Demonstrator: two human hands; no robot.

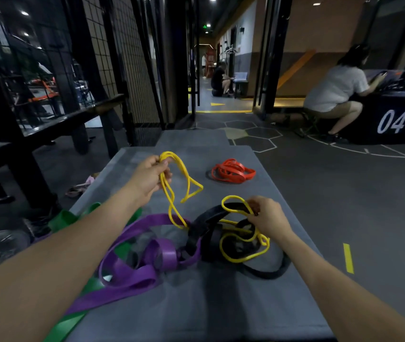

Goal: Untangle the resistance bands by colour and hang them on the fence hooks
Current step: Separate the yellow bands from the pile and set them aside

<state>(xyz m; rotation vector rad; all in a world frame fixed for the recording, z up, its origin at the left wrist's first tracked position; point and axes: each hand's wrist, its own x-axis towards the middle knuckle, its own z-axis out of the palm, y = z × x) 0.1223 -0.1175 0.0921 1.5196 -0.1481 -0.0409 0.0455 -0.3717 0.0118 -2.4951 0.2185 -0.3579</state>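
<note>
Two hands: both gripped thin yellow bands (184,178)
Left hand (151,175): fingers curled round raised yellow loops
Right hand (267,218): pinched a yellow loop above the black band (209,233)
Tangle: purple band (134,275), green band (73,319), black band on the grey table (196,317)
Red bands (232,171): piled apart, farther back

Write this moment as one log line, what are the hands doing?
left hand: grips yellow band | right hand: pinches yellow loop | red bands: apart on mat
</note>
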